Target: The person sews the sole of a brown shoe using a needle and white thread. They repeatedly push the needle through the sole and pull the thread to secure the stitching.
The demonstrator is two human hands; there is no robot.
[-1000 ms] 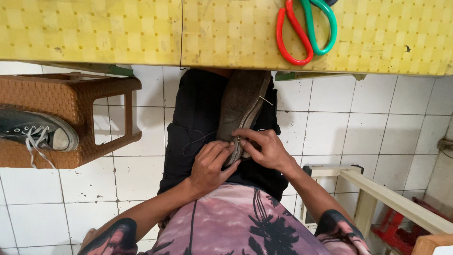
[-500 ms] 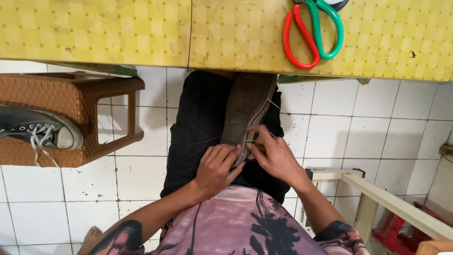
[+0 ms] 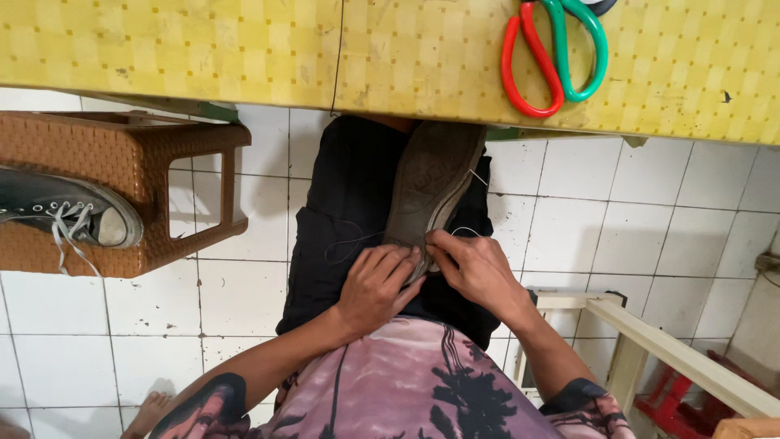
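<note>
Hidden/cut off: sneaker (image 3: 69,215) at the left edge is cropped, only toe cap and white laces show, sitting on the brown wicker-pattern stool (image 3: 146,162). Bare foot (image 3: 150,410) at lower left is half out of frame. Scissors (image 3: 556,53) at the top right lose their blades to the frame edge; only the red and green handle loops show, lying on the yellow checked tabletop (image 3: 203,49). Needle is not resolvable, and the fingertip contact is masked by the fingers themselves.

Left hand (image 3: 378,284), centre frame: forearm comes up from lower left, palm down, fingers curled and pressed onto the near end of the shoe (image 3: 431,183). Looks like a clamp on the sole edge (thumb hidden).

The shoe lies sole-up on the dark-trousered lap (image 3: 341,211), centre frame, far end tucked under the table edge. Thin thread (image 3: 349,240) loops off to its left across the trousers; another strand shows at its right edge.

Right hand (image 3: 479,268), just right of centre: forearm enters from lower right, fingers bunched together at the same sole edge, touching the left hand. Pinching something small there; can't tell what.

Lower right: pale wooden frame (image 3: 650,341), red plastic item (image 3: 691,398) behind it, partly cropped. No labels or signs readable.
</note>
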